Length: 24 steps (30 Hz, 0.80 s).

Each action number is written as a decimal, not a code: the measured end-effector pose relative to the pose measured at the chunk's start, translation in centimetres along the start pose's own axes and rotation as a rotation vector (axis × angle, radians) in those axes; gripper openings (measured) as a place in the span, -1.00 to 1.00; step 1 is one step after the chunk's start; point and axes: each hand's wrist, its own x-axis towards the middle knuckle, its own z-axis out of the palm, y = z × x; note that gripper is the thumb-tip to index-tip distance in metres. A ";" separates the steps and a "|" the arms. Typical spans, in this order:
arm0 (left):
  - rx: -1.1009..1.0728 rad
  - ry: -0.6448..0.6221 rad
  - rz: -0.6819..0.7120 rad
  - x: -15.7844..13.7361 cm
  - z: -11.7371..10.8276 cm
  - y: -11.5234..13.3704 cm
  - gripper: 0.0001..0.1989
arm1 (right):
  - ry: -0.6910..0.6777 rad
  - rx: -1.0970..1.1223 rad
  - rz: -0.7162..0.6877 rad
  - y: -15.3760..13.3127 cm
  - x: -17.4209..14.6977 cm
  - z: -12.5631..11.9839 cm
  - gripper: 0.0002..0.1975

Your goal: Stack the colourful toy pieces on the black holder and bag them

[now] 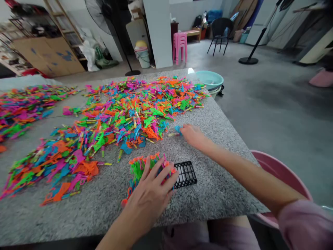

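My left hand [153, 187] lies with fingers spread over rows of small plastic pieces [136, 170] in orange, green, blue and pink. These rows fill the left part of a black plastic rack [186, 173], whose right end shows bare slots. Farther forward, my right hand [192, 134] is closed on a blue plastic piece [178, 130] with a thin yellowish stick pointing left. It is just above or on the table, right of a large pile of toy-gun-shaped pieces [151, 121] with similar sticks. My left palm hides part of the rack.
The speckled stone table [221, 152] ends at its right and front edges. Another heap of coloured pieces [26, 111] lies far left. A pink tub [281, 173] sits below the right edge, and a turquoise basin [209, 79] stands past the far right corner.
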 end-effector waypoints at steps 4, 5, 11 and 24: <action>-0.030 -0.018 0.014 0.2 -0.2 -0.1 -0.68 | 0.058 0.046 -0.112 2.8 5.4 -1.9 -0.67; -0.027 -0.020 0.015 0.2 -0.2 -0.1 -0.68 | 0.038 0.079 -0.122 3.0 6.5 -2.0 -0.72; -0.004 -0.017 0.004 0.3 0.1 -0.2 -0.65 | -0.096 0.036 -0.193 -0.1 3.4 0.9 -0.62; -0.037 -0.052 -0.037 0.3 -0.4 0.4 -0.69 | 0.173 0.376 0.403 -0.1 -5.9 3.8 -0.54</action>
